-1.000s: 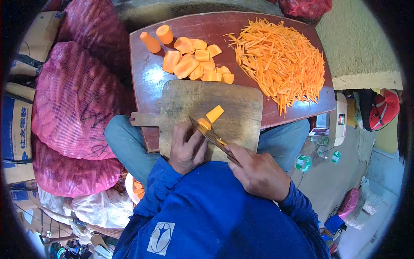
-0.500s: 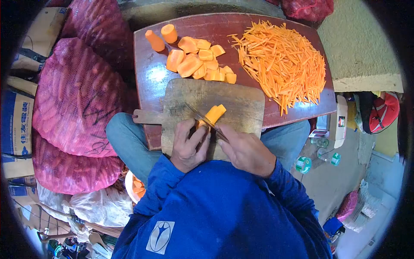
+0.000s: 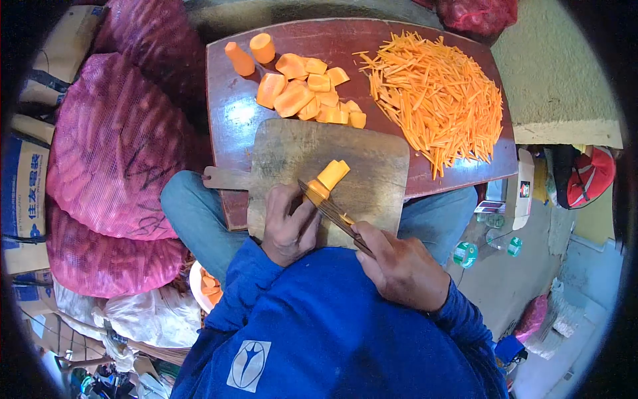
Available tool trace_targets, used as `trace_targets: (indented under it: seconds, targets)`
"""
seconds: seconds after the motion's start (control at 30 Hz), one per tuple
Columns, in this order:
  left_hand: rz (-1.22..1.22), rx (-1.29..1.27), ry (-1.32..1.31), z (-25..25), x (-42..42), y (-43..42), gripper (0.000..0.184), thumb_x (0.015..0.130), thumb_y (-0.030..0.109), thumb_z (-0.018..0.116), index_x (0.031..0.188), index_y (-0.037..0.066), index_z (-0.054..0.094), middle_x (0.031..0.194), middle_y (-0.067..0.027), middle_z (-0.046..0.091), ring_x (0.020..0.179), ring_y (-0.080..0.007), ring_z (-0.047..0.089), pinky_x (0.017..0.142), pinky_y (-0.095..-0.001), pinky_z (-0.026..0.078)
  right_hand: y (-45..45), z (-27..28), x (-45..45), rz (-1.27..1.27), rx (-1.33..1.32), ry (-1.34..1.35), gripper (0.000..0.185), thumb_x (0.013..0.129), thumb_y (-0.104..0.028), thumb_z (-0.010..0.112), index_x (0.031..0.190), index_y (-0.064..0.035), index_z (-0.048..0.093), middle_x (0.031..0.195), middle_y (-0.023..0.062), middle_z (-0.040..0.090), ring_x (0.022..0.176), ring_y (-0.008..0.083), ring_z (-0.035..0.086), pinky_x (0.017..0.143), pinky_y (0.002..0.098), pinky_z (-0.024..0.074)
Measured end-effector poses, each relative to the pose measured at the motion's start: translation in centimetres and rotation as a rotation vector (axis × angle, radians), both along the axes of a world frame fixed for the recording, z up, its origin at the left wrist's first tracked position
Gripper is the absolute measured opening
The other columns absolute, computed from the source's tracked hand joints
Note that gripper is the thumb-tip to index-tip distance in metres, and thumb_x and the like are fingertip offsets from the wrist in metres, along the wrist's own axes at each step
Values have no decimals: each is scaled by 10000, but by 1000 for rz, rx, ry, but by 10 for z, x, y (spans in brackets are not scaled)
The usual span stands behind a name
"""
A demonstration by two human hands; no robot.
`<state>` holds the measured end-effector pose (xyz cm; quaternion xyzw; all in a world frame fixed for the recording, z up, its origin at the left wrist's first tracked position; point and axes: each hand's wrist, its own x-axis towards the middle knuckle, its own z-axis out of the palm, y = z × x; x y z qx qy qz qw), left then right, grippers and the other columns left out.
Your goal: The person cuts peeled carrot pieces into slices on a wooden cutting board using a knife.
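Note:
My right hand (image 3: pixel 392 263) is closed around the handle of a knife (image 3: pixel 337 216), whose blade slants up and left over the wooden cutting board (image 3: pixel 372 149). A small orange piece clings to the blade. My left hand (image 3: pixel 289 226) has its fingers bent at the near side of a cut carrot piece (image 3: pixel 319 191), beside the blade tip; the blade partly hides their contact. Thin orange slices (image 3: pixel 335 173) lean just beyond that piece. Behind the board lie carrot chunks (image 3: pixel 292 100) on the red table (image 3: pixel 229 143), with a large heap of carrot strips (image 3: pixel 438 96) to the right.
Pink mesh sacks (image 3: pixel 119 146) are piled at the left beside cardboard boxes (image 3: pixel 28 193). A white container (image 3: pixel 197 286) with orange pieces sits near my left knee. Plastic bottles (image 3: pixel 465 254) and a red bag (image 3: pixel 590 176) are at the right.
My right hand with the knife has drawn back down and right from the blade's position half a second ago. More slices lie beyond the carrot piece than one second ago.

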<state>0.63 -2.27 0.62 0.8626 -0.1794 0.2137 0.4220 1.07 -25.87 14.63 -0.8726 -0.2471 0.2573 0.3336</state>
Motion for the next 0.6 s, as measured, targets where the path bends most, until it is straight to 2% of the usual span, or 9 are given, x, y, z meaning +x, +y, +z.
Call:
trace_targets:
  seconds: [0.13, 0.33, 0.47, 0.6]
  targets:
    - [10, -1, -10, 2, 0, -1, 406, 723, 25, 845, 1115, 12, 741, 1118, -181, 648, 974, -354, 630, 848, -465, 463, 6, -12, 5, -1, 17, 3, 474, 1009, -149, 665, 1414, 6, 473, 1008, 276, 719, 819, 486, 715, 674, 552, 581]
    - [56, 9, -33, -2, 1, -5, 374, 739, 16, 853, 1095, 20, 739, 1096, -166, 638, 954, -343, 621, 850, -457, 456, 21, -58, 27, -36, 98, -67, 449, 1019, -155, 650, 1411, -7, 487, 987, 302, 707, 874, 513, 697, 710, 578, 560]
    - [75, -5, -3, -1, -1, -7, 372, 749, 20, 856, 1103, 25, 743, 1086, -155, 643, 953, -335, 622, 855, -457, 456, 14, -54, 26, -49, 153, -34, 429, 1014, -153, 651, 1397, -22, 511, 1035, 294, 713, 880, 506, 702, 715, 571, 561]
    - [79, 7, 5, 3, -4, -4, 374, 746, 25, 855, 1102, 22, 739, 1083, -149, 651, 954, -334, 624, 863, -460, 456, 6, -15, 8, -45, 67, 24, 399, 1009, -141, 650, 1369, -21, 526, 1062, 275, 714, 874, 492, 710, 722, 550, 577]
